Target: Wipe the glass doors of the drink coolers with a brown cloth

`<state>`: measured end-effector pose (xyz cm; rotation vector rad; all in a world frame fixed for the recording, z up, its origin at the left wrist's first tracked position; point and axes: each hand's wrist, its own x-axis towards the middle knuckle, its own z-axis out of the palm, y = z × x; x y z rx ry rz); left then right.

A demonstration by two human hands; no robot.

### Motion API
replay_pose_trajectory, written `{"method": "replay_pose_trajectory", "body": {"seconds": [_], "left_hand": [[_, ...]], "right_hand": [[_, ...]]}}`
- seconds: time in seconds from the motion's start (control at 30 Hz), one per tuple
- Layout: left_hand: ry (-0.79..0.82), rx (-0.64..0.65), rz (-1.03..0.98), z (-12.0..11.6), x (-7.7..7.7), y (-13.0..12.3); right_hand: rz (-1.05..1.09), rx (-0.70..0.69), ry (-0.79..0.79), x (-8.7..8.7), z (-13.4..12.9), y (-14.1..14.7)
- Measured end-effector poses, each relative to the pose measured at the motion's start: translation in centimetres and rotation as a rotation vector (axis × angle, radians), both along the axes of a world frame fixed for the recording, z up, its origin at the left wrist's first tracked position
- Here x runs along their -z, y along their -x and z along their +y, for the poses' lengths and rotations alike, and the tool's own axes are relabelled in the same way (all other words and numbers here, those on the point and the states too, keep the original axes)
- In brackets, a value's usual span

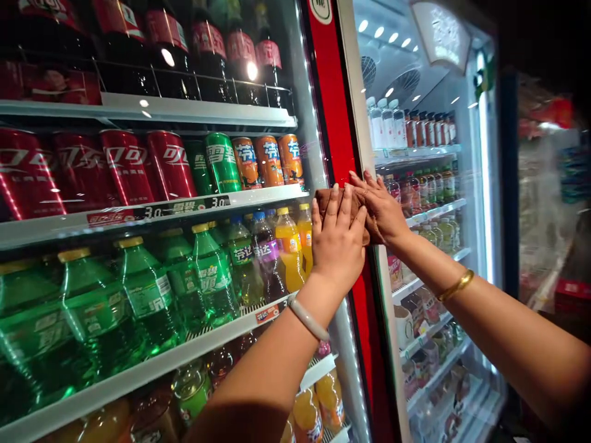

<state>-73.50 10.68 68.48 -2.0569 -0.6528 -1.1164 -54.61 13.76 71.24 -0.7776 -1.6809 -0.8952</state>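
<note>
A brown cloth (326,200) lies bunched against the red door frame (333,104) of a drinks fridge. My left hand (339,237), with a pale bangle at the wrist, presses flat on the cloth with its fingers spread upward. Just right of it, my right hand (381,206) rests on the cloth's right part, its fingers stretched up and to the left over the frame; a gold bangle circles that forearm. The two hands nearly touch. Part of the cloth is hidden under both palms.
Behind the glass on the left stand red cans (170,166), green bottles (212,271) and orange cans (269,161) on shelves. A second lit fridge (415,154) with bottles stands at the right. Blurred goods (549,203) hang beyond it.
</note>
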Motion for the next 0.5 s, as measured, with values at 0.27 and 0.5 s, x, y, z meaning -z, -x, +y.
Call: {"method": "replay_pose_trajectory", "body": {"seconds": [0.27,0.5], "left_hand": [[-0.044,-0.087,0.053,-0.7,8.1,0.9],[-0.104,-0.16,-0.166,-0.4,2.7,2.0]], "right_hand": [[0.055,-0.099,0.032,5.7,1.2,0.8],[0.106,-0.163,-0.025,4.7,0.6,4.1]]}}
